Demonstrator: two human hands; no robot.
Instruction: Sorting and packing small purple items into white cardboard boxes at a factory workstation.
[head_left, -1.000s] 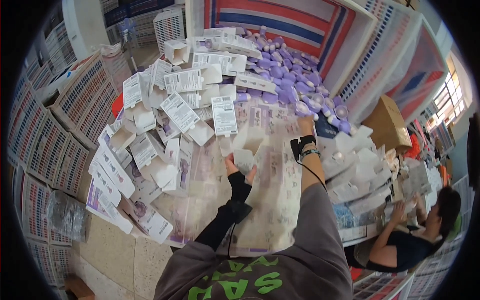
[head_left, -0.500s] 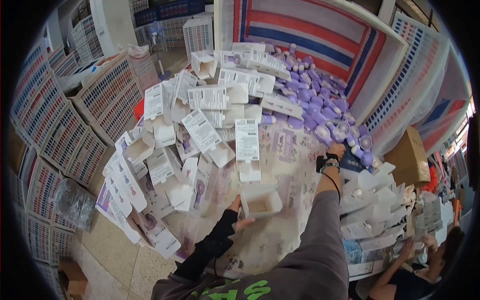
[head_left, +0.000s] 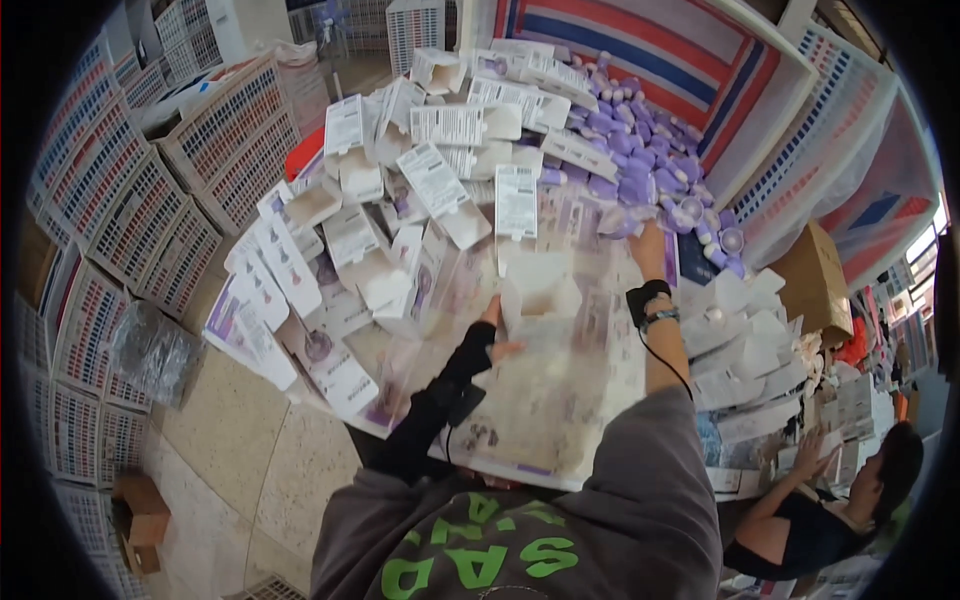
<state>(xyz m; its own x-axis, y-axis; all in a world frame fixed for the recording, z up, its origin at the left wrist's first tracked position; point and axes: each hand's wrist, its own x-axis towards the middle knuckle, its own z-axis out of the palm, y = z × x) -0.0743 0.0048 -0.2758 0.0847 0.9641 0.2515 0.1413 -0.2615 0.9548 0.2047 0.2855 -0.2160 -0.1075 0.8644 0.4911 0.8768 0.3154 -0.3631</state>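
My left hand (head_left: 503, 335), in a black sleeve, grips the near left side of a small white carton (head_left: 548, 300). The carton's open mouth shows its bare inside. At the near edge of the heap of purple round-headed gadgets (head_left: 640, 160), my right hand (head_left: 647, 243) has its fingers round one purple gadget (head_left: 622, 222); this one is blurred, and my fingers partly hide it. A printed white carton (head_left: 516, 205) lies just beyond the carton in my left hand.
Many open printed cartons (head_left: 435, 180) cover the table's left side. More white cartons (head_left: 745, 340) are stacked at the right, by a brown cardboard box (head_left: 815, 285). Plastic crates (head_left: 225, 140) line the left. Another person (head_left: 835, 500) works at the lower right.
My right hand has drawn a little leftward from the heap's edge with a purple gadget in it. The carton in my left hand has tilted slightly. The whole view has shifted.
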